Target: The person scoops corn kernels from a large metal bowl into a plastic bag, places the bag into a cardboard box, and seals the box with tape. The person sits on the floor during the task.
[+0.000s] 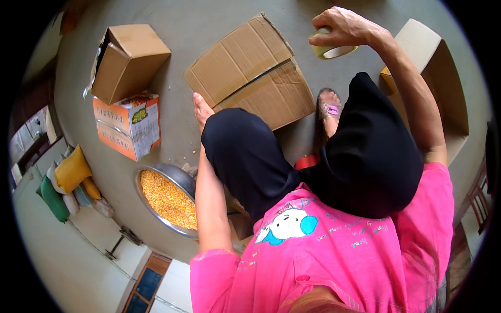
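A brown cardboard box (pixel 250 58) stands on the floor before my knees, its two top flaps folded down with a narrow seam between them. My left hand (pixel 202 110) lies against the box's left corner, fingers stretched out; my knee hides part of it, so its grip is unclear. To the right and above the floor, my right hand (pixel 342 28) is closed around a roll of yellowish packing tape (pixel 332 51). Whether a strip of tape hangs from the roll cannot be made out.
A brown carton (pixel 133 58) sits on an orange and white printed carton (pixel 127 125) at left. Near my left forearm stands a metal basin (pixel 168 170) of corn kernels (pixel 168 199). An open carton (pixel 446 90) is at right. Filled sacks (pixel 72 168) lean by the wall.
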`<state>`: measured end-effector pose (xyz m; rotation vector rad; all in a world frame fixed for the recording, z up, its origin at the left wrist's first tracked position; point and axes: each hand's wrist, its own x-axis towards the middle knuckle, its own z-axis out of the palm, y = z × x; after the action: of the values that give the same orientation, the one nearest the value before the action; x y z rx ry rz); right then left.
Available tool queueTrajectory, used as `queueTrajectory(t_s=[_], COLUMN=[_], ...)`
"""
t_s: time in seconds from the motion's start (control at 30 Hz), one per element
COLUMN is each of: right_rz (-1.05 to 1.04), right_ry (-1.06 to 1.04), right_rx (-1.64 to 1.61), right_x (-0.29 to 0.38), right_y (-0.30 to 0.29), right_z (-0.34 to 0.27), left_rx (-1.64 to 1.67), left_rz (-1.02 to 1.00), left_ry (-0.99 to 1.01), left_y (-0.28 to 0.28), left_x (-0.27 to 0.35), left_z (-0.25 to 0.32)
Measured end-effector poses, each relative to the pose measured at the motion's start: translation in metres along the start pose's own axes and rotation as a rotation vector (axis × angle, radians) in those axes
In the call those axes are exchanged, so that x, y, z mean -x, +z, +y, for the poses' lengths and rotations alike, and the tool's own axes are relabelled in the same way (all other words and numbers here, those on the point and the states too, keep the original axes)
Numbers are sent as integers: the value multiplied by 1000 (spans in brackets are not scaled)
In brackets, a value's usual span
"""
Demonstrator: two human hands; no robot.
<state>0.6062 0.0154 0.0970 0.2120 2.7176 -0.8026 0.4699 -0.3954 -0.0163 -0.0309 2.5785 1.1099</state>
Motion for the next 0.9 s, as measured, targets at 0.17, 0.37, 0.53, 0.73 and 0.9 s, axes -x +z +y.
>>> queueTrajectory(t_s=[0.17,0.37,0.53,0.73,0.9], right_rz=[85,-5,-4,136,66], right_ry=[-11,56,-20,-30,-17], right_rx=[-201,-276,-342,-331,-375], right_x=[6,18,22,34,22], right_y=[19,10,15,11,26], right_z=[15,13,22,11,28], left_rx=[-110,-328,-395,-622,-633], left_rz=[26,46,-339,-785,-954], left_ry=[-59,367,878,1407,1338], left_y=[-6,-27,15,97,108], left_x=[-4,-10,-10,-7,-7], left_z=[-6,38,170,238,231])
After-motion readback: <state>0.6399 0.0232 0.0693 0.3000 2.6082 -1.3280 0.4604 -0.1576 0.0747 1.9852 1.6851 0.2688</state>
